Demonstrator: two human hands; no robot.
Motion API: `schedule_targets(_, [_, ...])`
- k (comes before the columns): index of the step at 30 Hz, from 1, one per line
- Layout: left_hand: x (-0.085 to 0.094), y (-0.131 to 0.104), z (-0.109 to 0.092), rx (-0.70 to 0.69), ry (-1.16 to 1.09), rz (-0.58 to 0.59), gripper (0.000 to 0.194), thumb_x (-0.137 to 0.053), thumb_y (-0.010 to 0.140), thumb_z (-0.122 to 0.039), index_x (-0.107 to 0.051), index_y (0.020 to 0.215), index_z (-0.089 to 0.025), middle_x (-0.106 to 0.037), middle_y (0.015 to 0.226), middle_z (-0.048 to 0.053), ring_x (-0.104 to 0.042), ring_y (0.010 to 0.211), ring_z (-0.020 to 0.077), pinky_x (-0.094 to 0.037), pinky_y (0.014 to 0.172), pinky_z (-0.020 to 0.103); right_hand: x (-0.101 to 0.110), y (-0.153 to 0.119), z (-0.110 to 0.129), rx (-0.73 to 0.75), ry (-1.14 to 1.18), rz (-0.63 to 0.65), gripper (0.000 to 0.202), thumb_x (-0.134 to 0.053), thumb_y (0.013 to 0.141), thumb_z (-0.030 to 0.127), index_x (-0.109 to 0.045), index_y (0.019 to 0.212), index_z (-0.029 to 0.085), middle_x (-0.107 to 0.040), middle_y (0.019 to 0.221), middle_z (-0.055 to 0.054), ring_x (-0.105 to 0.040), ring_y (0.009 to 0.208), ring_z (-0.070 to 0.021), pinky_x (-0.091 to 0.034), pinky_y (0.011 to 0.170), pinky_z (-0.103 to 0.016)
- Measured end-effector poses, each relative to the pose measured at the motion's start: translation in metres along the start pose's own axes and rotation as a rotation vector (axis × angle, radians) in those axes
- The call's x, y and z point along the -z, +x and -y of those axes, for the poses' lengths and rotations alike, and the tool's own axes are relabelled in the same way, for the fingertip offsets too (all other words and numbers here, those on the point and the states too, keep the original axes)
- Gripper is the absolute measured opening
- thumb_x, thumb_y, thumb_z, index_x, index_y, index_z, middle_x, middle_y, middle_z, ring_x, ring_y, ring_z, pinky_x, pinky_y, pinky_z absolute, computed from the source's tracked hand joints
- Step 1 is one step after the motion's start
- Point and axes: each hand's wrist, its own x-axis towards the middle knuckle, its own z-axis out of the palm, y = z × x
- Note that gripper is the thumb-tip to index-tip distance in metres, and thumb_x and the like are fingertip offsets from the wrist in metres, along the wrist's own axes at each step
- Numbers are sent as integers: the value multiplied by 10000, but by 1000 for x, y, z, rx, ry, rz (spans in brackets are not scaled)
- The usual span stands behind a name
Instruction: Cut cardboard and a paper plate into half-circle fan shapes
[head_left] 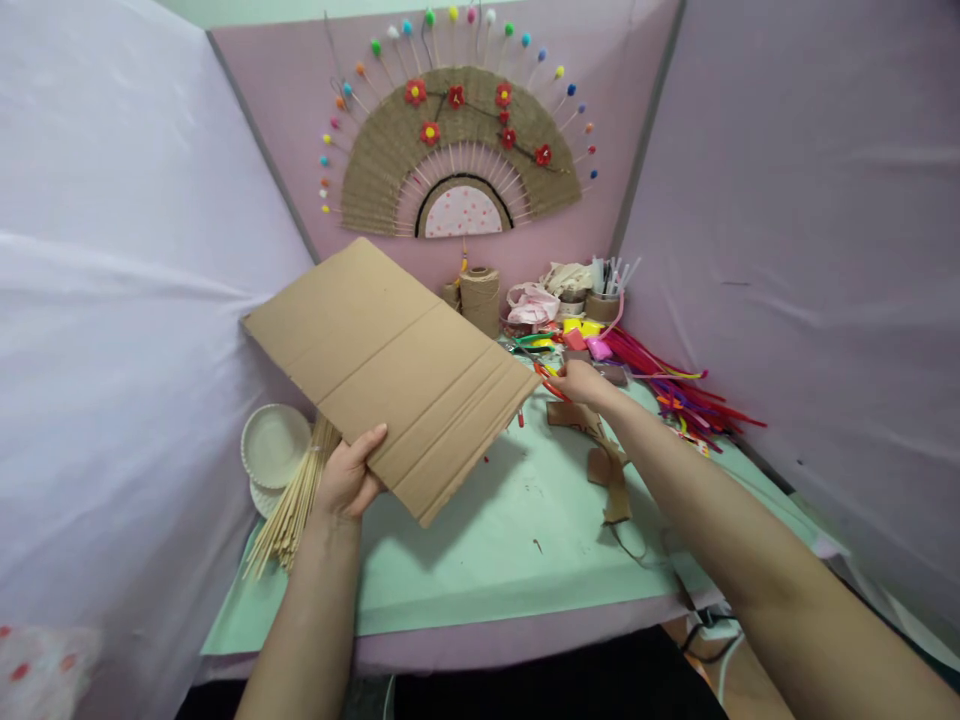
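Observation:
My left hand [352, 475] grips a large brown cardboard sheet [397, 370] by its near edge, with the thumb on top. Several straight creases run across the sheet, which is held tilted above the table. At the far side of the table, my right hand [577, 382] is closed on the red-orange handles of scissors [550, 380]; the fingers partly hide them. Cut cardboard scraps [616, 490] lie on the table just below the right forearm. A bundle of thin wooden sticks [289, 515] rests beside my left wrist.
Pale plates [275, 445] stand at the left. Behind are a twine spool [480, 300], a pink cloth bundle [532, 303] and a cup of clear sticks [604, 300]. Red and purple pipe cleaners [667, 380] spread right. A decorated fan [461, 150] hangs on the back wall.

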Motion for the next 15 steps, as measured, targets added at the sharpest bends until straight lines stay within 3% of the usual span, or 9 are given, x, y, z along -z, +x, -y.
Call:
schedule_targets(2, [-14, 3, 2, -70, -31, 22, 467, -812, 606, -213, -642, 1035, -139, -731, 1036, 101, -605, 1164, 291, -495, 987, 411, 6, -25, -4, -43, 130, -59, 232, -630, 813, 342, -611, 714, 133, -648, 672, -76, -615, 636, -191, -447, 557, -281])
schedule_targets(4, [-30, 6, 4, -149, -68, 36, 496, -805, 621, -192, -633, 1085, -156, -725, 1066, 85, -589, 1189, 263, -460, 1027, 400, 4, -59, -4, -54, 285, -136, 244, -495, 876, 390, -568, 846, 159, -638, 720, -47, -572, 582, -141, -430, 517, -254])
schedule_targets(7, [-55, 8, 10, -207, -109, 75, 523, -789, 657, -179, -616, 1149, -192, -706, 1135, 70, -594, 1181, 243, -448, 1040, 401, -15, -113, 3, -28, 523, -211, 319, -353, 919, 518, -460, 921, 218, -570, 731, 18, -517, 532, -101, -432, 495, -230])
schedule_targets(8, [-64, 8, 12, -222, -118, 87, 521, -783, 670, -183, -612, 1163, -202, -703, 1146, 68, -600, 1172, 241, -453, 1034, 399, -24, -129, 7, -14, 794, -226, 323, -450, 880, 554, -446, 905, 232, -537, 722, 34, -500, 532, -99, -423, 493, -227])
schedule_targets(9, [-72, 8, 14, -238, -127, 91, 514, -778, 684, -188, -611, 1170, -208, -704, 1145, 67, -608, 1161, 237, -461, 1027, 393, -33, -142, 10, -21, 1004, -217, 348, -534, 835, 573, -443, 897, 243, -510, 712, 48, -484, 528, -97, -416, 492, -225])
schedule_targets(11, [-86, 7, 21, -269, -153, 80, 487, -764, 710, -196, -613, 1172, -213, -712, 1125, 62, -621, 1142, 222, -471, 1016, 369, -48, -159, 15, -27, 1205, -138, 423, -571, 795, 631, -471, 963, 256, -488, 697, 53, -475, 529, -108, -422, 495, -236])
schedule_targets(15, [-101, 2, 36, -265, -210, 16, 408, -732, 762, -225, -621, 1155, -212, -719, 1105, 59, -632, 1125, 201, -490, 994, 345, -63, -160, 19, 0, 1222, 58, 571, -512, 767, 759, -530, 979, 228, -526, 716, 7, -531, 599, -149, -471, 533, -274])
